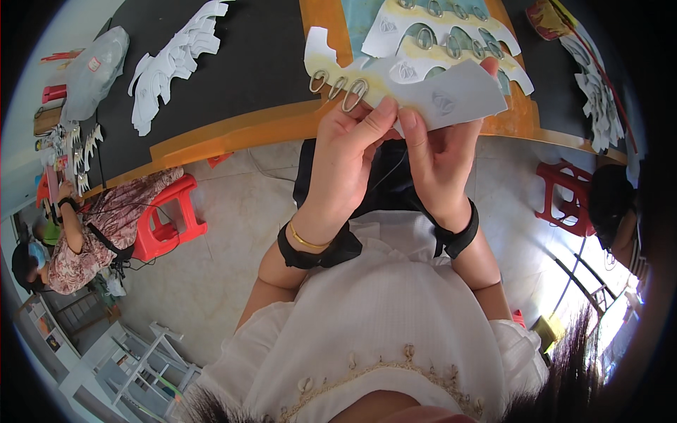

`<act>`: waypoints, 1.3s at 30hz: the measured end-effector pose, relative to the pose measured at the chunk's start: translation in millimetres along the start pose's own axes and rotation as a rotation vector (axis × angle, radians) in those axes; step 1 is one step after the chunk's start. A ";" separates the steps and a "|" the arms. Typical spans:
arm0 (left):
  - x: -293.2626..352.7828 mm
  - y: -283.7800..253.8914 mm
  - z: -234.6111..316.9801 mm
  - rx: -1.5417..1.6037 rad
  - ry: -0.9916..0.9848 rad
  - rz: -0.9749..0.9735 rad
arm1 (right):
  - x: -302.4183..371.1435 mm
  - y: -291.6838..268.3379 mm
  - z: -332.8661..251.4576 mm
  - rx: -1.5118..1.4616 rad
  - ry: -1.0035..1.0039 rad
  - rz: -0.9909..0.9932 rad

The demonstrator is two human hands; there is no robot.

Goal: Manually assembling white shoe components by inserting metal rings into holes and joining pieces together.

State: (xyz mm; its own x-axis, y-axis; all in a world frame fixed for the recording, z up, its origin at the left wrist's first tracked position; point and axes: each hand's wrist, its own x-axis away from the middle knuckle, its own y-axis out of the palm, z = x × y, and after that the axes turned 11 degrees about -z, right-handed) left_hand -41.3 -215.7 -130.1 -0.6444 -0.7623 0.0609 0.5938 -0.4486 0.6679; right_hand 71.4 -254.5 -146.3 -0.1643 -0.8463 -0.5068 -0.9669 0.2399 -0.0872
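Observation:
My left hand pinches a white, curved flat piece with a yellowish edge, which carries three silver oval wire loops like paper clips. Between the fingers of my right hand is a white flat piece with a small grey printed mark. Both thumbs press close together where the two pieces meet; whether they are joined or one piece is hidden by the fingers. Just beyond, similar white pieces with wire loops lie in rows on a pale blue-green sheet.
A black table with an orange-brown edge spans the front. Stacked white pieces lie left, more right. A clear plastic bag lies far left. Red stools stand on the floor, with a person seated left.

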 end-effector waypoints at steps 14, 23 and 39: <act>-0.6 2.5 3.9 -0.224 -0.064 0.031 | -5.3 -3.7 -5.9 -0.246 0.195 0.040; 21.1 -9.4 24.9 -0.294 -0.462 -0.141 | -3.6 -13.3 -7.8 -0.476 0.360 0.085; -10.2 -6.7 48.9 -1.569 0.530 -0.184 | 4.7 -24.7 -8.6 -0.466 0.506 -0.149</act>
State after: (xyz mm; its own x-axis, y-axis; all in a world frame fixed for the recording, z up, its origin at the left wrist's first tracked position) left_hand -62.3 -182.0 -99.0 -0.7265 -0.5659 -0.3897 0.6202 -0.2958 -0.7266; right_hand 92.8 -268.6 -139.2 0.0154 -0.9988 -0.0468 -0.9505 -0.0291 0.3092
